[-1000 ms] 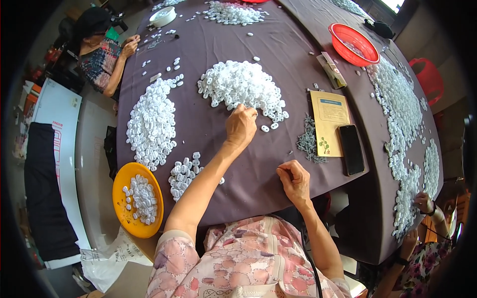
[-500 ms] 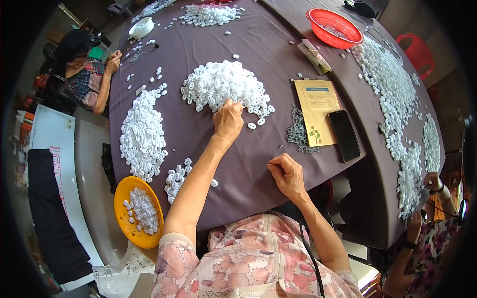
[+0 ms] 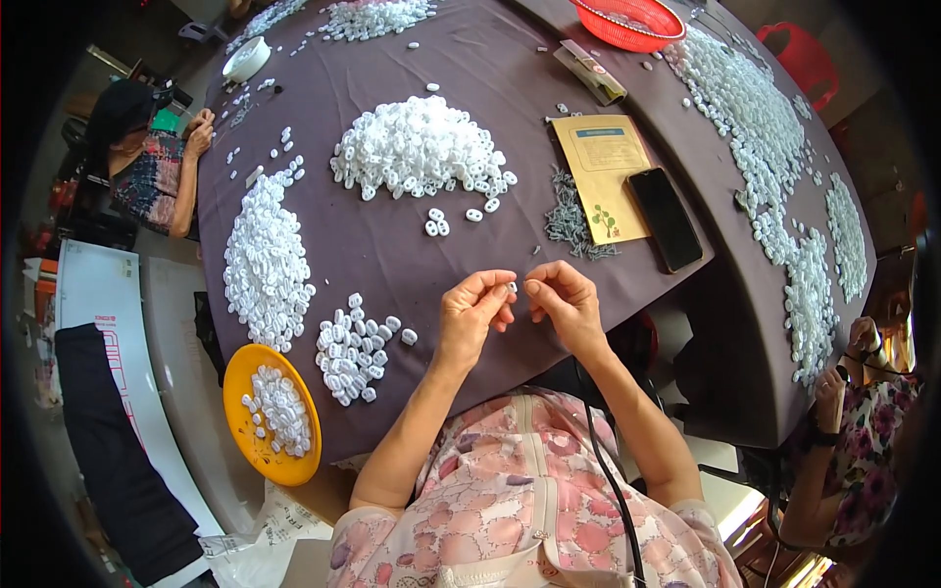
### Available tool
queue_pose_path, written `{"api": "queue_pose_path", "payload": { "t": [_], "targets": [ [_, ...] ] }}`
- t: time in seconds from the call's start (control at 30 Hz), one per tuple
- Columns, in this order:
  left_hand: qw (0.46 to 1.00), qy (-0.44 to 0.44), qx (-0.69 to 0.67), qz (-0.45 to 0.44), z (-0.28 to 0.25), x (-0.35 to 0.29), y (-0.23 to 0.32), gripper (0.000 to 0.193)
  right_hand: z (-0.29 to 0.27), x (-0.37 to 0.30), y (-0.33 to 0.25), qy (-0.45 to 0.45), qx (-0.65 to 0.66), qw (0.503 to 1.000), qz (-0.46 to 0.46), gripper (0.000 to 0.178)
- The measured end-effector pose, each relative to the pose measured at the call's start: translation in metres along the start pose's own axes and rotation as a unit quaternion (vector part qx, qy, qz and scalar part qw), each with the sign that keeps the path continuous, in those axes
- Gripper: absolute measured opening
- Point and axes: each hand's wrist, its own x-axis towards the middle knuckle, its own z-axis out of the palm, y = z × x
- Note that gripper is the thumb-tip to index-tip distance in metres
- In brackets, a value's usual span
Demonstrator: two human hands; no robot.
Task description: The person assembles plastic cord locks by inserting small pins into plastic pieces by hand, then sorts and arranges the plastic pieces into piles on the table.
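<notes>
My left hand (image 3: 475,312) is closed in a pinch on a small white oval two-holed piece (image 3: 512,287), held above the near part of the dark tablecloth. Close beside it, my right hand (image 3: 566,306) is pinched too; whatever its fingertips hold is too small to make out. Beyond both hands lies a big heap of white two-holed pieces (image 3: 417,147), with several loose ones in front of it. Slim grey pieces (image 3: 576,223) are scattered in a small pile to the right.
On the left are another white heap (image 3: 265,269), a smaller one (image 3: 351,353) and a yellow plate (image 3: 294,467) of pieces. A brown paper pad (image 3: 600,157) and black phone (image 3: 667,220) lie right. Co-workers sit left (image 3: 152,186) and right (image 3: 853,461). A red basket (image 3: 627,37) stands far back.
My left hand has come back from the big heap toward me with a white piece and now meets my right hand. Several pieces have come loose in front of the heap. The view has shifted.
</notes>
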Motion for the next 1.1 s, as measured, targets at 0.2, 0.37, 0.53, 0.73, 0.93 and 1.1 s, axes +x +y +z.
{"api": "queue_pose_path", "payload": {
  "t": [0.2,0.37,0.53,0.73,0.93,1.1],
  "targets": [
    [0.997,0.013,-0.061,0.039,0.007,-0.012,-0.013,0.015,0.013,-0.006,-0.002,-0.037,0.067,0.997,-0.023,0.01],
    [0.993,0.04,0.061,0.096,0.02,-0.027,-0.005,0.01,0.014,-0.012,-0.003,0.01,0.031,0.999,0.01,0.008],
    [0.992,0.038,0.087,0.084,0.011,-0.03,0.0,0.011,0.014,-0.015,-0.011,-0.06,0.028,0.998,0.014,0.009],
    [0.994,0.056,-0.075,0.056,0.013,-0.031,0.003,0.014,0.014,-0.015,-0.005,-0.059,0.034,0.998,-0.001,0.006],
    [0.991,0.058,-0.102,0.066,0.016,-0.031,0.0,0.011,0.025,-0.019,-0.011,-0.02,0.039,0.999,-0.028,0.006],
    [0.99,0.073,-0.097,0.067,0.017,-0.031,-0.001,0.01,0.027,-0.019,-0.012,-0.026,0.034,0.999,-0.029,0.006]
  ]
}}
